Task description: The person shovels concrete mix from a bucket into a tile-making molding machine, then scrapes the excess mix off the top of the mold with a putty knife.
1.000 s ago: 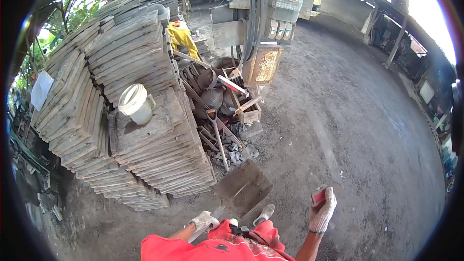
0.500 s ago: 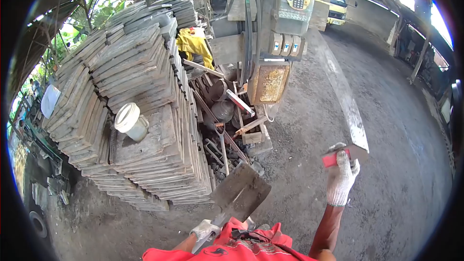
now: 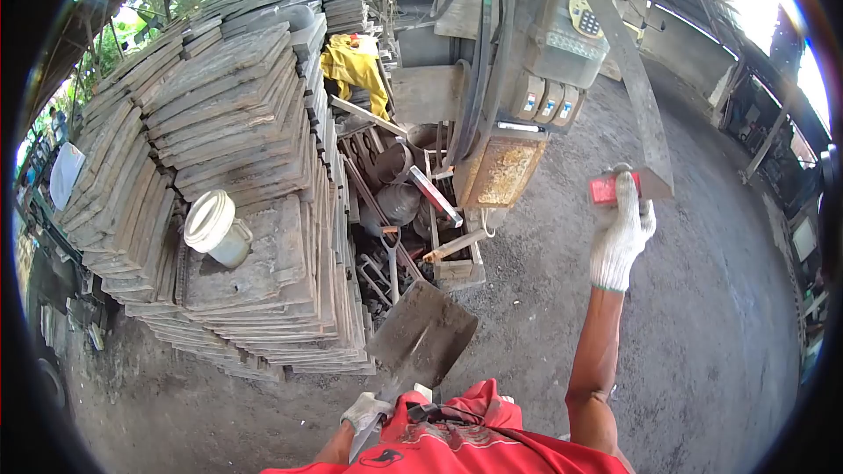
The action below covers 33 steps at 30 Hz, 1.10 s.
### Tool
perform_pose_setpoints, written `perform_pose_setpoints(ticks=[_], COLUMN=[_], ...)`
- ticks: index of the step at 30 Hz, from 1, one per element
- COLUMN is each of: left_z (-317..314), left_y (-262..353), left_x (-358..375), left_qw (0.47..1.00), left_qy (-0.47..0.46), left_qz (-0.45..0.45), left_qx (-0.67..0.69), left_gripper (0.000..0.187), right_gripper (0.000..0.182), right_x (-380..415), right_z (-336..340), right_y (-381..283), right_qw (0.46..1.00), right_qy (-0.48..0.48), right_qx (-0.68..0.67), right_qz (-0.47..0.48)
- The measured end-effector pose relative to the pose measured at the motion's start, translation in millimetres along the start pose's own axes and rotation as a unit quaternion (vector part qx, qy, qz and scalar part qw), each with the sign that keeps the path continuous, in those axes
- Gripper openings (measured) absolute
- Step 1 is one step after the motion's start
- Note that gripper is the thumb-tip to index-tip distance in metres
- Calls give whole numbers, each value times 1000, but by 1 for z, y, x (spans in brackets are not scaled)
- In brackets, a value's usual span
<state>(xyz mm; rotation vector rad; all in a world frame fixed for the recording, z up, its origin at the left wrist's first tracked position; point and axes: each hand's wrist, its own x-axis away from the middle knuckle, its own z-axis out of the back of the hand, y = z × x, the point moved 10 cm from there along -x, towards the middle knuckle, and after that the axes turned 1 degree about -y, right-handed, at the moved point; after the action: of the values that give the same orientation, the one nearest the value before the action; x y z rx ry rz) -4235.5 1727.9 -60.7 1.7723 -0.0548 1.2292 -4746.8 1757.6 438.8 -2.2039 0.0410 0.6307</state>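
My right hand (image 3: pixel 622 233), in a white knit glove, is closed around the red handle of a handsaw (image 3: pixel 643 105). Its long grey blade points up and away, overlapping the meter box at its far end in this view. Low by my waist, my gloved left hand (image 3: pixel 366 410) is closed on the shaft of a shovel (image 3: pixel 423 332). The shovel's broad, dirty blade tips upward in front of my red shirt. Part of the left hand's fingers is hidden.
Tall stacks of grey tiles (image 3: pixel 237 158) stand at left, with a white bucket (image 3: pixel 218 228) on top. An electricity meter box (image 3: pixel 566 48) and a rusty panel (image 3: pixel 502 171) hang ahead. Wood scraps and another shovel (image 3: pixel 392 263) lean below a yellow cloth (image 3: pixel 353 70).
My right hand has risen and reached farther forward, lifting the saw so its blade crosses the meter box. The left hand keeps the shovel low; the view has shifted somewhat.
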Motion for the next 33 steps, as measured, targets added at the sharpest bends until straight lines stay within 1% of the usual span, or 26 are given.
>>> perform_pose_setpoints(ticks=[3,5,7,9,12,16,19,20,23,24,27,33], left_z=[-3,-5,-10,-16,-20,-24,-27,-28,-30,-30,-31,-33], left_y=[3,-15,-6,9,32,56,64,66,68,67,66,65], left_x=[-10,-22,-20,-25,-33,-38,-40,-40,-40,-39,-40,-41], left_qw=[1000,999,999,997,993,989,985,984,981,980,977,973], left_qy=[17,25,48,68,100,127,144,150,164,168,178,190], left_qz=[-8,-5,-12,-11,-7,-9,-9,-10,-10,-10,-9,-6], left_qx=[8,24,21,39,60,76,89,93,105,109,117,129], left_gripper=[19,19,18,18,18,18,18,18,18,18,18,18], right_gripper=[27,26,22,26,21,23,22,20,18,15,14,14], right_x=[-33,-55,-69,-93,-116,-137,-153,-159,-168,-174,-185,-201], right_z=[-32,-47,-74,-92,-123,-158,-183,-189,-206,-211,-225,-247], right_y=[18,35,43,62,76,87,106,111,115,121,139,165], right_qw=[1000,1000,998,995,995,994,988,989,984,986,978,965], right_qy=[-11,-9,-26,-45,-58,-84,-97,-97,-105,-106,-101,-105], right_qx=[-12,-16,-56,-87,-86,-64,-119,-111,-144,-127,-180,-223], right_qz=[16,17,4,1,-5,11,-18,-3,5,0,-42,-90])
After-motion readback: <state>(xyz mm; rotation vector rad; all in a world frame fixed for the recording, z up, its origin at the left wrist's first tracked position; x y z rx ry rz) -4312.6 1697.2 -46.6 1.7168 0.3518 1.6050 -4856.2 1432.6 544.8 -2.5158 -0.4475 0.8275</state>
